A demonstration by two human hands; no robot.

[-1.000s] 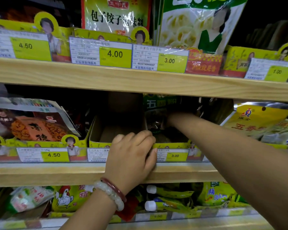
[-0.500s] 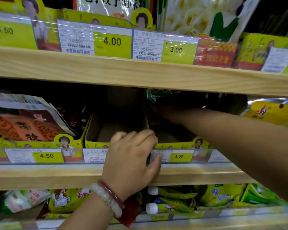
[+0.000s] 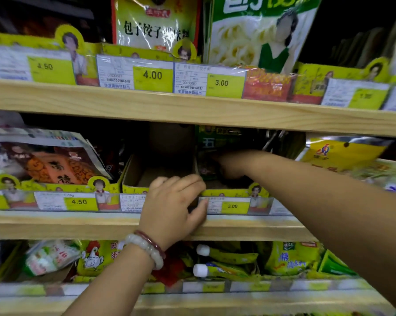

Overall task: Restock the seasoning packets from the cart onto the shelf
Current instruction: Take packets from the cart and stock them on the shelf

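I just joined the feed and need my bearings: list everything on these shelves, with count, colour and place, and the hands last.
Wooden shelves: three, pale wood, stacked.
Dumpling seasoning bags: two, white and green, top shelf.
Price tags: several, yellow-green, along the shelf edges.
Orange packet: one, orange and brown, middle shelf left.
Cardboard tray: one, brown inside, middle shelf centre, looks empty.
Green packet: one, dark green, tray to the right.
Yellow packet: one, middle shelf right.
Chicken packets: yellow, bottom shelf, count unclear.
Left hand: gripping tray front edge, bracelets on wrist.
Right hand: inside green packet's tray, grip hidden.
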